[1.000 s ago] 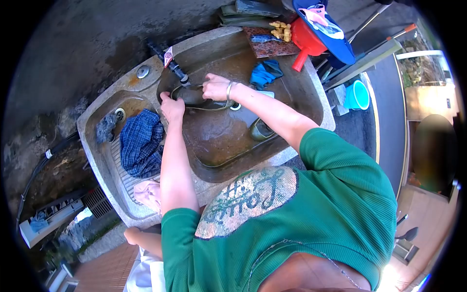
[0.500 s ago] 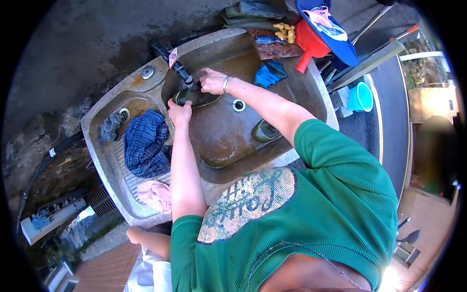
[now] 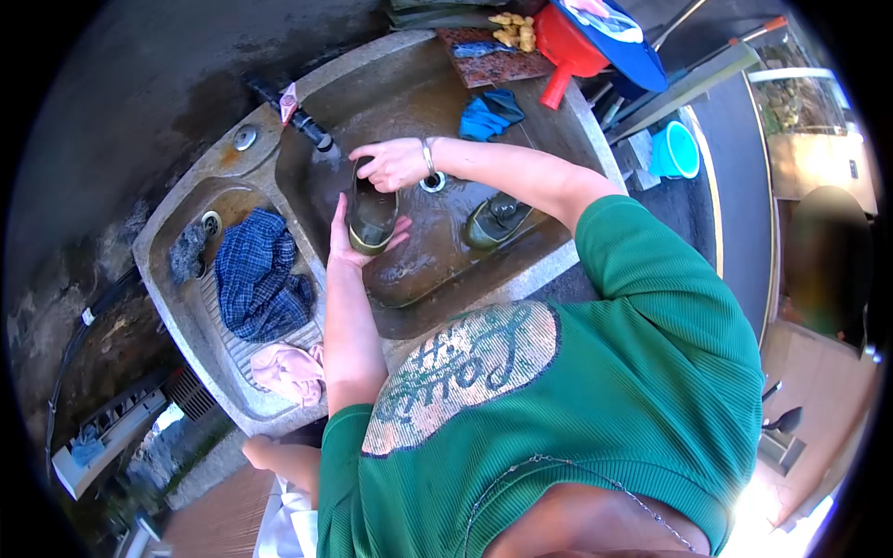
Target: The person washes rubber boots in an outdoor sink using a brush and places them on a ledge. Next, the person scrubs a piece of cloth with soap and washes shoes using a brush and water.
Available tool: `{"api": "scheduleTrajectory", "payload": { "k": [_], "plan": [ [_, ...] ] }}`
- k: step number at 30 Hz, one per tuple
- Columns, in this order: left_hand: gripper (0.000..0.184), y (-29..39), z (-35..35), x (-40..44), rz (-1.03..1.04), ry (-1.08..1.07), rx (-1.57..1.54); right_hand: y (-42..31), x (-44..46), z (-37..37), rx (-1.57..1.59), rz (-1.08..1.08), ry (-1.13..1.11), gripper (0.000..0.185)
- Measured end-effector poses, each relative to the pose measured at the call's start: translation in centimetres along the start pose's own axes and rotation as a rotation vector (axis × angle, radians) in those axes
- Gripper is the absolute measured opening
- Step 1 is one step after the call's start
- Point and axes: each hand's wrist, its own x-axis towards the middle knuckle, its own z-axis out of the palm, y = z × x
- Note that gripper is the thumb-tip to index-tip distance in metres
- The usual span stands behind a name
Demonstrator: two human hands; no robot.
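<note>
A dark olive-green shoe (image 3: 373, 220) is held over the large basin of a stone sink (image 3: 595, 139). Its light-edged end points toward my body. My left hand (image 3: 346, 240) cradles that end from below and the side, with fingertips showing past its far side. At the other end, my right hand (image 3: 394, 166) grips the rim of the shoe's opening; some fingers are hidden inside or behind it. Just beyond is the black tap (image 3: 312, 130), with water below its spout. A second, matching shoe (image 3: 499, 220) lies in the basin to the right.
A blue cloth (image 3: 490, 114) lies in the basin near a drain (image 3: 433, 182). In the left compartment are a checked cloth (image 3: 256, 274) and a pink cloth (image 3: 286, 370). A red dipper (image 3: 567, 56) stands at the back right, a turquoise bucket (image 3: 675, 151) beyond the sink. Another person's arm (image 3: 279, 460) shows at lower left.
The shoe has come away from under the tap toward me and turned from lying crosswise to pointing at my body. My left hand has shifted beneath it. The view has moved slightly.
</note>
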Motion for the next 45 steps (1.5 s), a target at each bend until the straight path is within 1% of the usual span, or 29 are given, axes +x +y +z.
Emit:
{"api": "scheduleTrajectory", "payload": {
  "k": [1, 3, 4, 5, 7, 8, 9, 10, 12, 13, 14, 15, 17, 19, 20, 21, 23, 24, 25, 27, 28, 32, 35, 37, 39, 41, 42, 43, 45],
  "plan": [
    [0.083, -0.4, -0.9, 0.9, -0.013, 0.007, 0.002, -0.3, -0.2, -0.1, 0.014, -0.007, 0.054, 0.01],
    [0.071, -1.0, -1.1, 2.4, 0.023, -0.156, -0.154, -0.9, -1.4, 0.1, -0.005, 0.028, -0.041, 0.005],
    [0.063, -1.6, -1.5, 2.9, 0.08, -0.098, -0.163, -1.5, -2.3, 0.1, 0.041, 0.215, 0.139, 0.006],
    [0.063, -2.1, -1.9, 2.9, 0.073, -0.093, -0.163, -2.2, -3.3, 0.0, 0.087, 0.399, 0.32, 0.011],
    [0.063, -2.7, -2.7, 2.9, 0.142, -0.127, -0.214, -4.0, -6.3, 0.1, -0.026, 0.946, 0.386, 0.022],
    [0.062, -3.0, -2.9, 2.6, 0.164, -0.156, -0.209, -5.1, -8.2, 1.3, -0.032, 1.178, 0.231, 0.026],
    [0.062, -3.1, -3.2, 2.6, 0.163, -0.152, -0.211, -6.5, -10.7, 3.3, 0.03, 1.266, -0.021, 0.022],
    [0.062, -3.1, -3.7, 2.6, 0.2, -0.126, -0.236, -8.0, -13.0, 5.3, 0.215, 1.334, -0.358, 0.031],
    [0.058, -3.2, -4.2, 2.3, 0.267, -0.167, -0.172, -11.5, -16.1, 8.1, 0.248, 1.491, -0.565, 0.052],
    [0.058, -3.2, -4.6, 2.5, 0.269, -0.166, -0.167, -12.5, -17.2, 10.1, 0.248, 1.492, -0.559, 0.052],
    [0.056, -3.5, -4.6, 2.6, 0.357, -0.112, -0.029, -12.8, -16.8, 9.7, 0.147, 1.505, -0.451, 0.061],
    [0.054, -3.8, -4.8, 2.6, 0.44, -0.054, 0.109, -12.8, -16.4, 9.3, 0.188, 1.563, -0.407, 0.067],
    [0.053, -4.8, -5.3, 2.6, 0.418, -0.012, 0.112, -12.5, -15.6, 9.1, 0.233, 1.625, -0.362, 0.073],
    [0.061, -5.7, -5.8, 3.4, 0.616, 0.044, 0.352, -11.5, -15.5, 9.4, 0.302, 1.721, -0.426, 0.072],
    [0.077, -6.7, -3.3, 2.0, 0.676, 0.033, 0.369, -11.5, -15.5, 9.4, 0.308, 1.737, -0.404, 0.071],
    [0.077, -6.9, -2.3, 1.7, 0.671, 0.033, 0.371, -11.5, -15.0, 8.6, 0.31, 1.742, -0.405, 0.071],
    [0.087, -7.0, -0.7, 1.8, 1.064, 0.047, 0.878, -11.8, -14.2, 7.2, 0.346, 1.803, -0.308, 0.072],
    [0.094, -6.8, 0.7, 1.5, 1.175, 0.092, 1.036, -12.0, -14.2, 7.5, 0.35, 1.812, -0.308, 0.072],
    [0.094, -6.7, 1.7, 0.9, 1.167, 0.087, 1.042, -12.1, -14.3, 7.8, 0.369, 1.809, -0.358, 0.073],
    [0.095, -6.4, 2.8, 0.4, 1.437, 0.412, 1.629, -12.6, -14.5, 7.9, 0.388, 1.814, -0.413, 0.073],
    [0.093, -6.2, 3.0, 0.4, 1.542, 0.398, 1.675, -12.9, -14.6, 8.0, 0.384, 1.79, -0.363, 0.074],
    [0.088, -6.3, 2.7, -0.1, 1.918, 0.585, 1.947, -13.4, -14.3, 7.3, 0.386, 1.773, -0.276, 0.077],
    [0.087, -6.4, 0.7, 0.8, 1.933, 0.491, 1.885, -13.3, -14.0, 6.9, 0.393, 1.787, -0.252, 0.079],
    [0.093, -7.8, 0.6, 1.4, 1.517, 0.486, 1.718, -12.8, -13.6, 6.7, 0.379, 1.785, -0.235, 0.08],
    [0.083, -8.5, -0.3, 3.2, 1.127, 0.116, 1.088, -12.6, -12.9, 5.9, 0.475, 1.757, -0.226, 0.078],
    [0.072, -8.0, -2.0, 4.4, 0.67, 0.128, 0.503, -12.4, -12.3, 5.8, 0.558, 1.776, -0.138, 0.081],
    [0.067, -5.9, -5.1, 6.7, 0.538, 0.097, 0.351, -12.4, -12.2, 6.4, 0.576, 1.758, 0.034, 0.082],
    [0.069, -4.8, -4.5, 6.4, 0.437, -0.021, 0.164, -12.3, -12.1, 6.8, 0.593, 1.735, 0.204, 0.083],
    [0.072, -2.6, -2.6, 5.3, 0.316, -0.098, -0.179, -11.8, -11.2, 5.9, 0.619, 1.703, 0.28, 0.082]
  ]
}}
